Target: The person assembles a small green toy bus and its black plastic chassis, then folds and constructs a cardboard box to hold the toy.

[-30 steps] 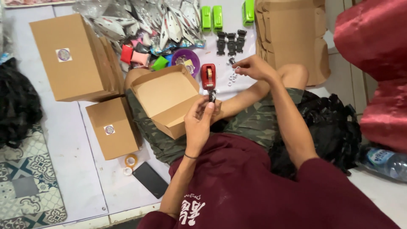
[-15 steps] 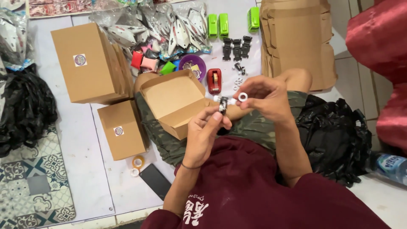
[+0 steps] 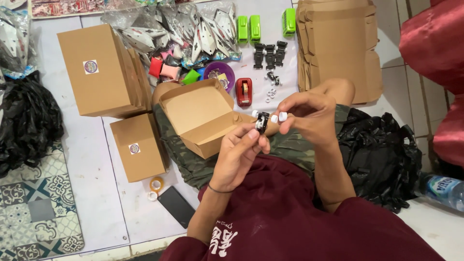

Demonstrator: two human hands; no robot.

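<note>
Above the person's lap, both hands meet over a small black toy chassis (image 3: 262, 121).

Pinched upright between the thumb and fingertips of the left hand (image 3: 239, 154), the chassis sits just over the front edge of the open cardboard box (image 3: 200, 116) resting on the camouflage-trousered leg. Beside it, the right hand (image 3: 309, 116) grips two small white wheels (image 3: 278, 117) at its fingertips, nearly touching the chassis. Beyond the box lie a red tape dispenser (image 3: 244, 92), a few loose white wheels (image 3: 270, 93), three more black chassis (image 3: 269, 54) and green toy bodies (image 3: 254, 27). Two closed cardboard boxes (image 3: 99, 70) stand to the left, flat cardboard blanks (image 3: 338, 43) are stacked to the right, and a dark phone (image 3: 177, 207) lies on the mat near a roll of tape (image 3: 155, 184).
</note>
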